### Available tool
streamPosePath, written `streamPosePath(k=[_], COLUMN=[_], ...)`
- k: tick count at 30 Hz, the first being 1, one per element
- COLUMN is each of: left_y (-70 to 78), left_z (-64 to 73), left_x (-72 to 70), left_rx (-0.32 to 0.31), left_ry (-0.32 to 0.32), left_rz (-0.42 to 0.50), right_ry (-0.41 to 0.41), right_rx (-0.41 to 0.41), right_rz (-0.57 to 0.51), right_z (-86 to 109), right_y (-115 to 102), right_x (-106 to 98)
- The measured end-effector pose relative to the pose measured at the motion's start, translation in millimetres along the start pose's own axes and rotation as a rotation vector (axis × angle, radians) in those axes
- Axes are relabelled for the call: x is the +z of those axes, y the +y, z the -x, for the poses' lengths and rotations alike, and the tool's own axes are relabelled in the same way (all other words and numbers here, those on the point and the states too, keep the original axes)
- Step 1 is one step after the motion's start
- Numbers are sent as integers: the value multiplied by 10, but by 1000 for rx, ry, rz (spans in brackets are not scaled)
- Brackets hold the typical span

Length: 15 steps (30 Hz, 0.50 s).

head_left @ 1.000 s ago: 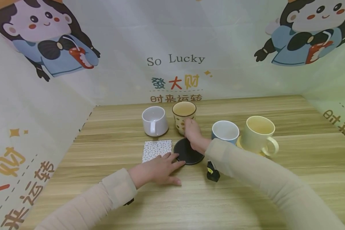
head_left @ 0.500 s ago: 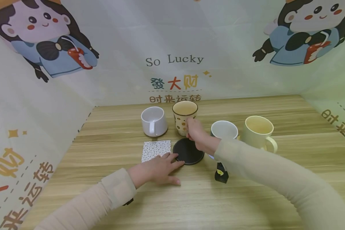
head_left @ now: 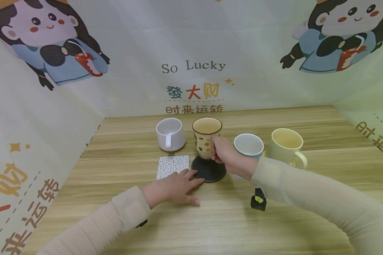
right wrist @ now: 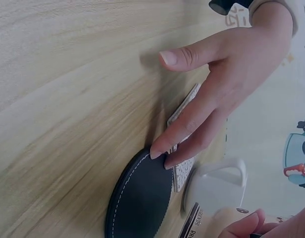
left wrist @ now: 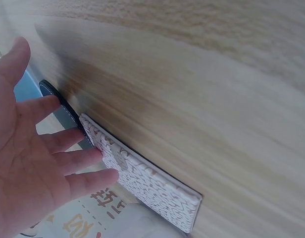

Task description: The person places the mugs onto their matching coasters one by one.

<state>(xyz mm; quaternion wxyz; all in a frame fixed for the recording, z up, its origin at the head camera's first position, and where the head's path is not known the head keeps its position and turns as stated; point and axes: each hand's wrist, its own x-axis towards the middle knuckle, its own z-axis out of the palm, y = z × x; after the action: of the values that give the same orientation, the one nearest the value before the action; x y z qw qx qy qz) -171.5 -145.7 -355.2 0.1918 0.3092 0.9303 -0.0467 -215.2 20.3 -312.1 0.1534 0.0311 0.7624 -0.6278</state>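
Gripping the patterned cup (head_left: 205, 143) at its right side, the right hand (head_left: 228, 154) has its fingers curled in tight; the exact hold on the handle is hidden behind them. Cup roughly upright, mouth up, its base over the far edge of the round black coaster (head_left: 208, 170); can't tell if base and coaster touch. Printed lettering shows at the cup's base in the right wrist view.

Left hand (head_left: 175, 189): palm down, fingers straight and spread wide, thumb out to the side, holding nothing. Index fingertip on the coaster's near left edge, next finger right beside it. Other fingers reach over the near part of the white square coaster (head_left: 173, 166), which lies just left of the black one; contact there unclear.

Further out: white mug (head_left: 173, 141) behind the square coaster, left of the patterned cup, handle toward the person. Blue mug (head_left: 249, 146), white inside, right of the right hand, partly covered by that arm. Yellow mug (head_left: 282, 150) next to it, farthest right, handle to the right.

Black device with a yellow mark (head_left: 257, 202) under the right cuff. Both sleeves cream. Wood-grain table (head_left: 191, 230), pale printed backdrop (head_left: 140, 42) behind: cartoon figures, "So Lucky" lettering.
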Motion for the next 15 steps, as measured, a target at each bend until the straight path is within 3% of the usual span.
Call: streamPosePath(k=[15], left_y=[-17], left_z=[50], left_x=[83], left_rx=[26], left_ry=[56], left_rz=[-62], right_ry=[-53], right_rx=[7], right_rz=[-5], right_z=[82], right_y=[68], right_x=[-57])
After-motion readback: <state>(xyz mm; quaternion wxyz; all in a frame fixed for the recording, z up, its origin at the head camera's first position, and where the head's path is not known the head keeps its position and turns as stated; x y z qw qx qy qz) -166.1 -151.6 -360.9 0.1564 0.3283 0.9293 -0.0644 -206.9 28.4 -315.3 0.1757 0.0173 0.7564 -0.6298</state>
